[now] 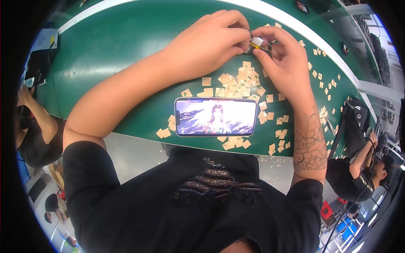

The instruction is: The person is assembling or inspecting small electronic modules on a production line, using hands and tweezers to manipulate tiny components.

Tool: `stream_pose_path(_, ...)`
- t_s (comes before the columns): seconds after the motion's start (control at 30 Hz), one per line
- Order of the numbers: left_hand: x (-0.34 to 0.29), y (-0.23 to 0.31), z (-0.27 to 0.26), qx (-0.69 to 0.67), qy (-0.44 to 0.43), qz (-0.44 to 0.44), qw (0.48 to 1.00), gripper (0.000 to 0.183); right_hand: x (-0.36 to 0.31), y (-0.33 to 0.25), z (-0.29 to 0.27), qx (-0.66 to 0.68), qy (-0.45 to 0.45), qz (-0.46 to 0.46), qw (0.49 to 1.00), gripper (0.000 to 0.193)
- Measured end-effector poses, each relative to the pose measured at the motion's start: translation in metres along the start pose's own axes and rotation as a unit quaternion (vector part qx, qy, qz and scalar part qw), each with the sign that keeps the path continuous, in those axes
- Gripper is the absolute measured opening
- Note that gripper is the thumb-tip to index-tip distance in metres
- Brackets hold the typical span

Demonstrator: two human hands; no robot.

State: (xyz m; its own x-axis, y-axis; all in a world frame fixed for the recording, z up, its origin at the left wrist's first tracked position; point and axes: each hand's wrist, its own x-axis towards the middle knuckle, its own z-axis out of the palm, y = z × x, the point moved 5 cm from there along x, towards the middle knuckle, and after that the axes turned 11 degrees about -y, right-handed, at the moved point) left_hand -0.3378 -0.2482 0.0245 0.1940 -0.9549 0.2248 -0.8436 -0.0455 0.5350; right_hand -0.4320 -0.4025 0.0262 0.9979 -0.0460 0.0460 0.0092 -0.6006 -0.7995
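Over the far part of the green table (114, 46), my two hands meet around a small silver-white part with a yellow band (256, 42). Thin wires trail from it toward my right palm. My left hand (217, 40) is closed, its curled fingertips pinching the part's left side. Thumb and forefinger of my right hand (287, 59) close on it from the right. My fingers hide some of the part, so its exact kind does not show. Nearer me, a heap of small tan square pieces (240, 82) lies on the table.
A phone (215, 117) lies face up near the table's front edge, its screen lit. More tan squares scatter around it and to the right. A black bag (354, 120) rests at the right edge. Other people sit at the left (40, 135) and right (354, 181).
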Motion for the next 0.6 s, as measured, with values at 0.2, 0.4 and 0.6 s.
stream_pose_path(0.2, 0.004, -0.001, -0.002, 0.028, 0.006, 0.012, 1.000, 0.011, 0.003, -0.004, -0.002, -0.002, -0.009, -0.006, 1.000, 0.034)
stream_pose_path(0.4, 0.004, -0.003, -0.006, -0.033, -0.018, 0.003, 0.999, 0.022, 0.000, -0.003, -0.004, -0.014, -0.009, -0.010, 1.000, 0.035)
stream_pose_path(0.6, 0.000, -0.001, -0.009, -0.040, -0.016, 0.011, 0.999, 0.034, -0.004, -0.014, -0.014, -0.052, 0.010, -0.009, 0.999, 0.031)
